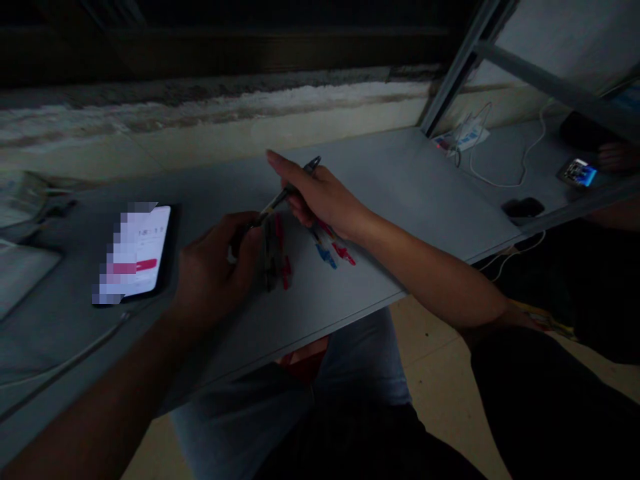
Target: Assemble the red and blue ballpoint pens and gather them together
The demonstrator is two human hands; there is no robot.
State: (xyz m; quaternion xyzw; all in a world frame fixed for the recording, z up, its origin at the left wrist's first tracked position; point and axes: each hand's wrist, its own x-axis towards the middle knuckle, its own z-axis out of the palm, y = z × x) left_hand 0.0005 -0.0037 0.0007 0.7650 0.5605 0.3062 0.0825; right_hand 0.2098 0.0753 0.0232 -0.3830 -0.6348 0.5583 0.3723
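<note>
Black-barrelled pen is held clear above the surface, slanted between both hands. Its upper end is pinched by the right hand, the grip closed on the barrel, while its lower end is taken by the left hand, the grip closed there too, with the curled fingers hiding that end from view. No other item is seen in either hand.

Directly beneath the hands, two loose bunches are laid on the surface, close beside each other: dark pens with red parts below the left hand's fingers, and pens with blue and red parts just under the right wrist. Exact counts cannot be told in the dim light.

Left of the left hand, a smartphone is laid with its lit screen facing up, its display pixelated. A white cable is run along the near edge of the surface.

Further right, a second smartphone is lit, with a small black object and a white packet nearby, and a looped white cable is trailed among them. A metal frame is fixed upright at the back. Below the surface, a leg in grey trousers and a tiled floor are seen.
</note>
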